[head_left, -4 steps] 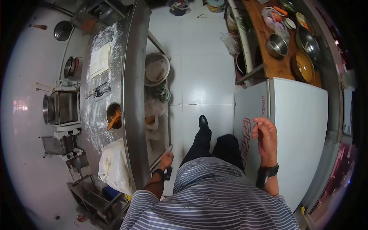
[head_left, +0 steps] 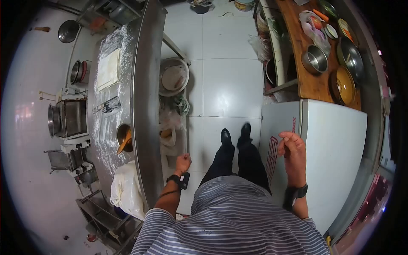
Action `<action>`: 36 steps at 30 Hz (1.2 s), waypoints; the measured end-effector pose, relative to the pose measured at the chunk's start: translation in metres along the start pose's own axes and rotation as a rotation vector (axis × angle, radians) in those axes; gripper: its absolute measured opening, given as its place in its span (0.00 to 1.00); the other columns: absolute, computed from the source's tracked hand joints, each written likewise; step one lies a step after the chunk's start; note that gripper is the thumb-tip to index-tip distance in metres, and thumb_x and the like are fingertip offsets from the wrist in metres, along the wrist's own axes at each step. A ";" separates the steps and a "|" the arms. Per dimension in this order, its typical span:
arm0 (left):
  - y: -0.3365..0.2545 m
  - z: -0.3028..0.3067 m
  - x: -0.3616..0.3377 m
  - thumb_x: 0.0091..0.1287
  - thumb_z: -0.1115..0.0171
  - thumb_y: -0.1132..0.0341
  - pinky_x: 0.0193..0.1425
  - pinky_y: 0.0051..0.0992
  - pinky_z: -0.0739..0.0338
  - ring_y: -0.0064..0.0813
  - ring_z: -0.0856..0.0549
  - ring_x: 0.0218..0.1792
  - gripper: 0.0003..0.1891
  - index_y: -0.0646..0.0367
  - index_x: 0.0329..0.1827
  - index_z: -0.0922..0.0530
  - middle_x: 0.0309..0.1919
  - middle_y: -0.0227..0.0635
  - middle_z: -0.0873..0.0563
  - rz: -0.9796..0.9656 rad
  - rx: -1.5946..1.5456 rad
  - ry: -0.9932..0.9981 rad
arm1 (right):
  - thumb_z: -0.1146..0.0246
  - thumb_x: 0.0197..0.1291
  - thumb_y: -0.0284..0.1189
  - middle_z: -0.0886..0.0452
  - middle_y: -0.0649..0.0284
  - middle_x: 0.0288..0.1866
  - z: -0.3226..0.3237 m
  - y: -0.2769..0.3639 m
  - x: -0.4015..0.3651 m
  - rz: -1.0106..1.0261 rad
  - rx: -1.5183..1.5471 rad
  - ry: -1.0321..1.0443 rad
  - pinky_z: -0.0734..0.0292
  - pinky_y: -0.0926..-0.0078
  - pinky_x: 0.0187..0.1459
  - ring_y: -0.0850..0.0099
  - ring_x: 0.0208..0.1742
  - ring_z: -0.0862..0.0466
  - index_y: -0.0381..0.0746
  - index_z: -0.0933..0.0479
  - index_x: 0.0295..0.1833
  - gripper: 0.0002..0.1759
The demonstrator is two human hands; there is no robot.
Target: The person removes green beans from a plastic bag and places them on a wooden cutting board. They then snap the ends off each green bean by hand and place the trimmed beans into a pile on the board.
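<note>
My left hand (head_left: 183,163) hangs beside the steel table (head_left: 148,102), near its open lower shelf. Its fingers are curled in, and I see nothing in them. At waist height my right hand (head_left: 293,149) is raised in front of the white fridge or freezer (head_left: 329,144). Its fingers are bent but apart, with nothing visible between them. Each wrist wears a dark band. On the steel table are folded dough sheets (head_left: 109,69), scattered flour, a metal bowl (head_left: 122,131) with an orange-brown utensil, and a tied white bag (head_left: 127,189).
Tiled floor (head_left: 229,89) runs ahead between the steel table and the fridge. A wooden counter (head_left: 297,46) at right bears a steel pot (head_left: 314,59), a yellow bowl (head_left: 343,85) and vegetables. Under the steel table sit a round basin (head_left: 174,77) and plastic bags (head_left: 173,117).
My right foot has come forward beside the left one. My left hand has moved forward slightly, away from the table leg. The wooden counter and its bowls sit a little lower and farther right in view.
</note>
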State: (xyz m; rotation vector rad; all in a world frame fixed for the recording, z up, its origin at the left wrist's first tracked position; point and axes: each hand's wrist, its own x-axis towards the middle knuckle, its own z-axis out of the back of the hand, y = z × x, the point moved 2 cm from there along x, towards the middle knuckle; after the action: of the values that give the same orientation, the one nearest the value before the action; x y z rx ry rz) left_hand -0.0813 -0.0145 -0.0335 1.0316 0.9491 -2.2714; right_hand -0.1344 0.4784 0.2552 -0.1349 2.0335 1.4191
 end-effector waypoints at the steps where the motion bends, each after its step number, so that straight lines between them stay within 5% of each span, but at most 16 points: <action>1: -0.019 -0.003 0.025 0.65 0.40 0.60 0.51 0.33 0.19 0.40 0.11 0.42 0.20 0.60 0.57 0.18 0.40 0.51 0.11 -0.110 -0.020 -0.076 | 0.44 0.70 0.28 0.21 0.67 0.26 0.001 0.006 0.019 0.003 -0.023 0.017 0.29 0.83 0.29 0.81 0.25 0.25 0.37 0.19 0.46 0.09; 3: -0.077 0.004 0.048 0.64 0.39 0.61 0.54 0.34 0.20 0.44 0.12 0.46 0.22 0.64 0.58 0.20 0.42 0.52 0.12 -0.151 0.060 -0.101 | 0.45 0.70 0.27 0.21 0.67 0.26 0.002 0.010 0.056 -0.034 -0.032 0.048 0.29 0.82 0.30 0.81 0.25 0.25 0.36 0.19 0.46 0.10; 10: -0.146 0.008 0.162 0.64 0.40 0.61 0.65 0.36 0.26 0.51 0.18 0.58 0.27 0.68 0.64 0.25 0.55 0.57 0.17 -0.125 0.117 -0.237 | 0.48 0.69 0.25 0.23 0.65 0.25 0.004 -0.009 0.146 -0.279 -0.176 -0.071 0.30 0.80 0.30 0.78 0.25 0.25 0.33 0.21 0.46 0.11; 15: -0.129 -0.011 0.288 0.63 0.41 0.63 0.69 0.38 0.30 0.54 0.22 0.62 0.28 0.68 0.66 0.27 0.58 0.59 0.20 0.020 0.098 -0.143 | 0.47 0.69 0.24 0.23 0.64 0.24 0.019 -0.054 0.175 -0.355 -0.182 -0.167 0.31 0.80 0.29 0.77 0.24 0.26 0.34 0.21 0.45 0.10; 17: -0.108 -0.016 0.346 0.62 0.40 0.65 0.72 0.38 0.33 0.54 0.26 0.66 0.30 0.66 0.69 0.30 0.63 0.60 0.24 -0.165 0.229 -0.313 | 0.47 0.69 0.24 0.24 0.64 0.23 0.024 -0.085 0.186 -0.405 -0.212 -0.264 0.32 0.81 0.28 0.77 0.23 0.26 0.34 0.21 0.45 0.10; 23: -0.080 -0.013 0.443 0.60 0.36 0.70 0.75 0.40 0.37 0.54 0.27 0.66 0.34 0.66 0.71 0.34 0.66 0.61 0.28 -0.164 0.309 -0.552 | 0.46 0.68 0.24 0.23 0.63 0.22 0.031 -0.152 0.207 -0.601 -0.148 -0.413 0.28 0.78 0.26 0.75 0.22 0.25 0.32 0.21 0.45 0.09; 27: -0.059 -0.011 0.470 0.61 0.37 0.70 0.70 0.39 0.32 0.54 0.24 0.63 0.29 0.67 0.67 0.30 0.59 0.59 0.21 -0.196 0.317 -0.357 | 0.47 0.68 0.24 0.23 0.61 0.23 0.023 -0.169 0.215 -0.653 -0.121 -0.415 0.28 0.78 0.27 0.74 0.22 0.24 0.31 0.22 0.47 0.10; 28: -0.046 -0.008 0.483 0.62 0.38 0.71 0.60 0.42 0.27 0.53 0.20 0.55 0.16 0.68 0.53 0.23 0.49 0.59 0.18 -0.078 0.186 -0.259 | 0.47 0.68 0.24 0.23 0.61 0.23 0.019 -0.170 0.217 -0.657 -0.121 -0.422 0.28 0.78 0.27 0.74 0.22 0.24 0.31 0.22 0.47 0.10; 31: 0.023 0.004 0.521 0.63 0.40 0.71 0.49 0.45 0.26 0.51 0.18 0.45 0.07 0.67 0.39 0.24 0.39 0.58 0.19 -0.225 0.145 -0.275 | 0.46 0.65 0.23 0.25 0.64 0.21 0.009 -0.165 0.222 -0.616 -0.173 -0.445 0.32 0.80 0.26 0.77 0.21 0.27 0.32 0.22 0.43 0.09; 34: -0.103 0.021 0.421 0.64 0.42 0.74 0.42 0.42 0.27 0.49 0.21 0.36 0.05 0.67 0.33 0.28 0.33 0.53 0.22 -0.266 0.474 -0.463 | 0.46 0.66 0.23 0.24 0.64 0.22 0.003 -0.155 0.218 -0.595 -0.185 -0.426 0.32 0.80 0.26 0.77 0.22 0.27 0.33 0.21 0.44 0.09; 36: -0.124 0.032 0.384 0.65 0.42 0.75 0.40 0.39 0.27 0.46 0.22 0.33 0.05 0.67 0.32 0.29 0.31 0.49 0.24 -0.339 0.306 -0.522 | 0.47 0.67 0.23 0.24 0.65 0.23 0.000 -0.144 0.213 -0.564 -0.118 -0.390 0.31 0.80 0.27 0.77 0.22 0.26 0.34 0.21 0.45 0.09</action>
State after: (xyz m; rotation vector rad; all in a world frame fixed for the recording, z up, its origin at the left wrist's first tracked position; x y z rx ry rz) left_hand -0.4101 -0.0069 -0.2702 0.3493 0.5966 -2.8283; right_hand -0.2401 0.4771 0.0211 -0.4124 1.4409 1.0983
